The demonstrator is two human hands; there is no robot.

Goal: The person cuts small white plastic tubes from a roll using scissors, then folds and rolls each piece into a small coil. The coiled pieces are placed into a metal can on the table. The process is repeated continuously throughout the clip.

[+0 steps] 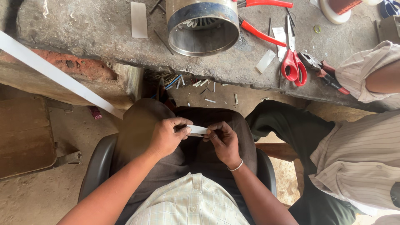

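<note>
Paper strip [197, 130], small and white, lay over my lap, pinched at one end by my left hand [166, 136] and at the other by the fingertips of my right hand [223, 141]. Beyond my knees, white offcuts [208, 92] littered the dirt floor. Farther off, on the rough stone bench [83, 29], sat a motor stator [203, 26], red-handled scissors [293, 66] and pliers [266, 21]. A co-worker in a striped shirt [358, 162] sat to my right.
</note>
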